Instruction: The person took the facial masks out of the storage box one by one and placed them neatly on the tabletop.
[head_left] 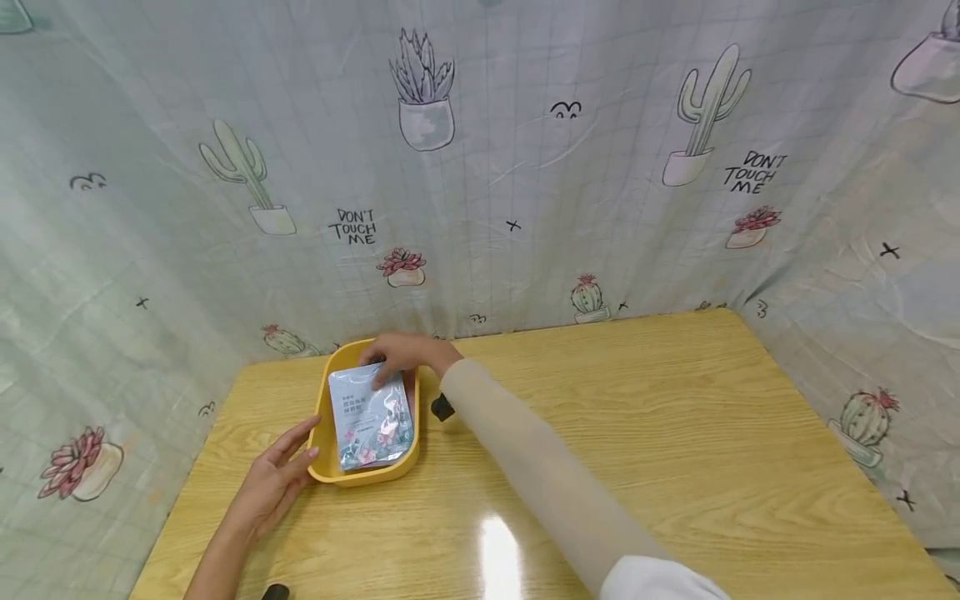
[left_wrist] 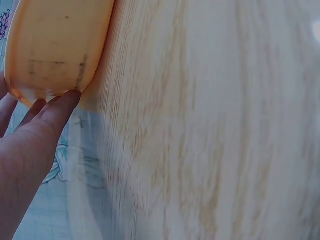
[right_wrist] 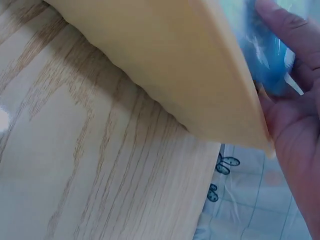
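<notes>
A yellow plastic basket stands at the left of the table. In it lies a flat, glossy light-blue sachet with printed writing and pink flowers. My right hand reaches over the basket's far right rim and pinches the sachet's top edge, thumb on the front; the other fingers are partly hidden behind it. In the right wrist view the thumb presses on the shiny packet. My left hand touches the basket's near left corner from outside, its fingers fairly straight against the wall.
The wood-grain table stretches away to the right of the basket. A curtain printed with cacti hangs behind the table and along both sides. A pinkish item shows beside the sachet, mostly covered.
</notes>
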